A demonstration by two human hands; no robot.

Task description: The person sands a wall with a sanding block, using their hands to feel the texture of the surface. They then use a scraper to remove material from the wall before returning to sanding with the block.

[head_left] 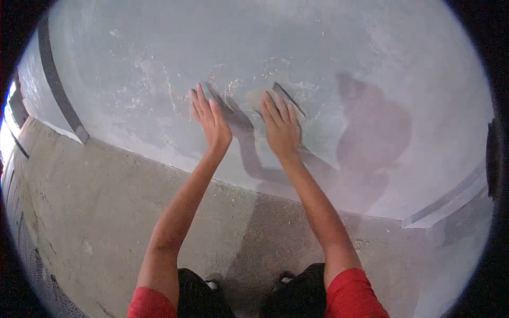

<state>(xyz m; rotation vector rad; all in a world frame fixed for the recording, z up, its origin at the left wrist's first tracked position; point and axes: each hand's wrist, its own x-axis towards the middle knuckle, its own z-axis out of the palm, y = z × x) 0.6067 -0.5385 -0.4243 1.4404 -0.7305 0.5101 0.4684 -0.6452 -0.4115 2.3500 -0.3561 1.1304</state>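
My right hand (280, 124) lies flat over a piece of sandpaper (255, 99) on the grey wall (302, 37). The paper's tan face shows to the left of the fingers, and a dark edge sticks out to their right; the palm hides its middle. Further left, my left hand (211, 121) is open at the wall, fingers stretched upward and nothing in them. Around and above both hands the wall surface has pale scuffs and small yellowish chipped spots. Shadows of my arms and head fall across it.
A concrete floor (122, 191) meets the wall's lower edge along a slanting line. At the left a dark vertical strip (52, 74) runs down the wall; a lighter ledge (450, 204) juts at the lower right. My shoes and dark trousers (294, 291) are below.
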